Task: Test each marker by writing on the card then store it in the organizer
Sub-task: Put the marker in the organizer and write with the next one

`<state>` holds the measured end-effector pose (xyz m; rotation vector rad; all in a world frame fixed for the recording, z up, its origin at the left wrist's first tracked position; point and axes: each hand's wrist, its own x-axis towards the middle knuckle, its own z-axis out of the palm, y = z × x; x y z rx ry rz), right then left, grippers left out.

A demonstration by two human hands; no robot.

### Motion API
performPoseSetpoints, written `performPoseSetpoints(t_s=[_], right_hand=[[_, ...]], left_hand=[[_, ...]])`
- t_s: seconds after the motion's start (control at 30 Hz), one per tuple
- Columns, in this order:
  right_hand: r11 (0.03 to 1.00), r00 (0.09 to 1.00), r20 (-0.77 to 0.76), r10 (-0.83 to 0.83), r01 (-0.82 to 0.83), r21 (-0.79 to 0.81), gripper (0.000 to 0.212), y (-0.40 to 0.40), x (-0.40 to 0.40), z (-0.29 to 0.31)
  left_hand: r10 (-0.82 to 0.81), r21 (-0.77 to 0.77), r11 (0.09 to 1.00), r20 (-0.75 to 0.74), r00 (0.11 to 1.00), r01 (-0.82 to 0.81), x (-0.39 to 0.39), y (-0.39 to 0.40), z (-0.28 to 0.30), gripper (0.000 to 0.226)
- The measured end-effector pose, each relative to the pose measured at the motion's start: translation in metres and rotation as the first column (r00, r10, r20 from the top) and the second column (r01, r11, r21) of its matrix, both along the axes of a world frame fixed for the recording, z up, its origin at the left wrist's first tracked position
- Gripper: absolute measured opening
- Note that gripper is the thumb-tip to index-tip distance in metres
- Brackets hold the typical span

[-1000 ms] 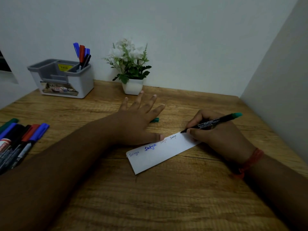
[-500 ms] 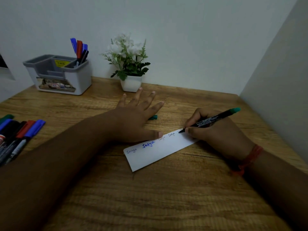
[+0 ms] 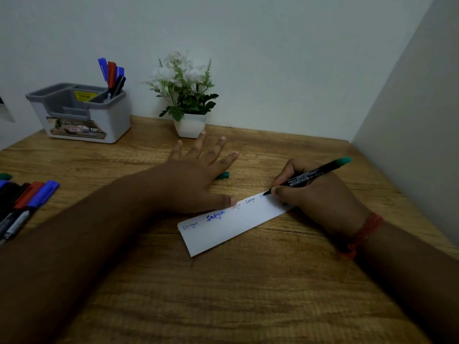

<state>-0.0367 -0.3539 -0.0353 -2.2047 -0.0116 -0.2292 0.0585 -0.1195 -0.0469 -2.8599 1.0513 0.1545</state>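
My right hand (image 3: 320, 194) is pinching the green-ended marker (image 3: 313, 175), tip down at the far right end of the card (image 3: 236, 227), where I see a fifth word just begun beside four finished ones, while my left hand (image 3: 196, 180) lies flat with fingers spread, thumb pinning the card's top edge. I judge we're partway: a green cap (image 3: 222, 175) peeks out from behind the left hand, four markers (image 3: 113, 75) already stand in the organizer (image 3: 79, 112) at the back left. A bunch of untested markers (image 3: 24, 202) waits at the table's (image 3: 248, 294) left edge.
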Motion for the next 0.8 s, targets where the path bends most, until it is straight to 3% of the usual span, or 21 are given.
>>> performPoseSetpoints(t_s=[0.8], right_hand=[[0.999, 0.999, 0.018, -0.041, 0.041, 0.009, 0.007, -0.0006, 0.0019, -0.0020]], left_hand=[[0.003, -0.007, 1.000, 0.007, 1.000, -0.003, -0.0010, -0.0005, -0.0009, 0.099]])
